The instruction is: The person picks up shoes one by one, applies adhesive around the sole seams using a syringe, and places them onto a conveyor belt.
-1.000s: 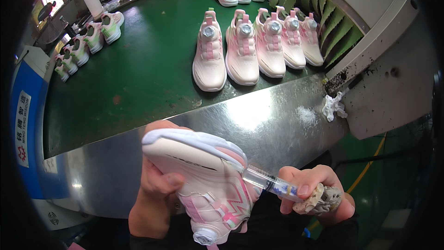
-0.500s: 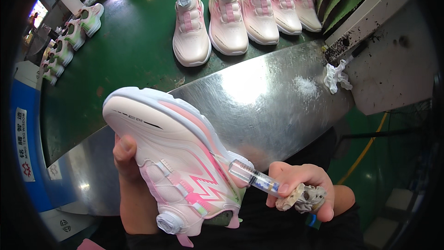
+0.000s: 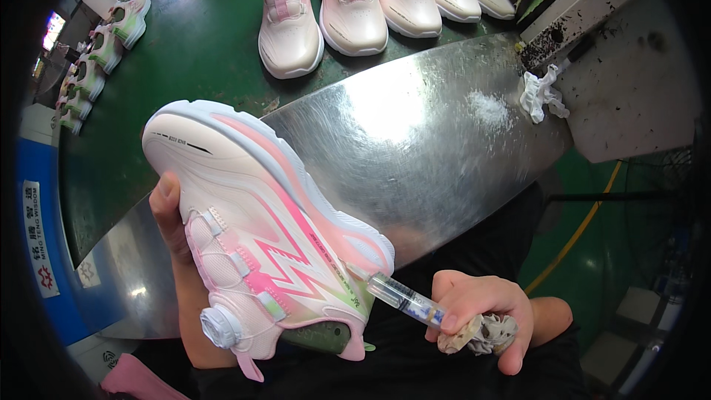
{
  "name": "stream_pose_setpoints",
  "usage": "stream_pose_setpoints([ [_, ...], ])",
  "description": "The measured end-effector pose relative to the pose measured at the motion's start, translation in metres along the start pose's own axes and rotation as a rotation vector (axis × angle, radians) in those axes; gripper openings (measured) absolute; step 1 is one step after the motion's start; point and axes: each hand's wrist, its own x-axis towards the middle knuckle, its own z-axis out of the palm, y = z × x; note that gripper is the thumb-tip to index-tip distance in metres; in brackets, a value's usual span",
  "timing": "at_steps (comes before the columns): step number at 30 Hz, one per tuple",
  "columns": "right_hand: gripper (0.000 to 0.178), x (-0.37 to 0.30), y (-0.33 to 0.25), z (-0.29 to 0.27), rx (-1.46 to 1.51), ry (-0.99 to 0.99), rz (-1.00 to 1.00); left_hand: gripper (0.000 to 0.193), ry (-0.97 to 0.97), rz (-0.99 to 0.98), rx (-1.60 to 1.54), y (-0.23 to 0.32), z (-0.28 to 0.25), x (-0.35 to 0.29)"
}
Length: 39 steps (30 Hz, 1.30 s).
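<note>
My left hand (image 3: pixel 169 211) is closed round a white and pink sneaker (image 3: pixel 237 185), thumb on its upper. The sneaker is tilted, toe to the far left and collar toward me, its side facing up. A closure dial (image 3: pixel 221 326) sits on its tongue. My right hand (image 3: pixel 492 300) grips a clear syringe (image 3: pixel 404 298) with blue inside its barrel. The syringe's thin tip points at the seam between upper and sole near the heel; whether it touches, I cannot tell. A crumpled grey-white wad (image 3: pixel 495 333) is also in my right hand, under the fingers.
Several matching sneakers (image 3: pixel 354 15) stand in a row on the green table (image 3: pixel 200 37). More white and green shoes (image 3: pixel 129 22) line its left side. In front lies a shiny metal plate (image 3: pixel 333 148) with white powder (image 3: pixel 489 110). A crumpled white tissue (image 3: pixel 542 95) lies by the right-hand panel.
The sneaker has shifted left and turned a little. The syringe tip has moved along the seam from the midfoot toward the heel. The view has tilted, so the row of sneakers sits higher.
</note>
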Motion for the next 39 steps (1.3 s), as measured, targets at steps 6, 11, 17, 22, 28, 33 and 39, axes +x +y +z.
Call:
stream_pose_setpoints([
  [6,0.071,-0.013,0.002,-0.002,-0.031,0.011,-0.016,0.057,0.022,-0.024,-0.080,-0.006,0.010,0.008],
  [11,0.071,-0.022,0.006,-0.005,-0.013,-0.005,-0.033,0.054,-0.017,-0.112,-0.131,0.007,0.006,0.006],
  [17,0.071,-0.030,0.015,-0.011,-0.007,0.020,-0.060,0.054,0.013,-0.173,-0.223,-0.004,0.034,0.004],
  [22,0.070,-0.031,0.019,-0.010,0.008,0.008,-0.088,0.054,0.021,-0.187,-0.207,0.004,0.037,0.004],
  [28,0.069,-0.036,0.024,-0.020,-0.005,0.065,-0.070,0.054,0.050,-0.281,-0.196,-0.007,0.046,0.004],
  [33,0.067,-0.031,0.029,-0.024,-0.086,0.018,-0.089,0.054,0.238,-0.315,-0.056,0.012,0.013,-0.028],
  [39,0.067,-0.023,0.038,-0.021,-0.138,0.021,-0.117,0.055,-0.230,0.291,1.190,0.062,-0.099,-0.074],
])
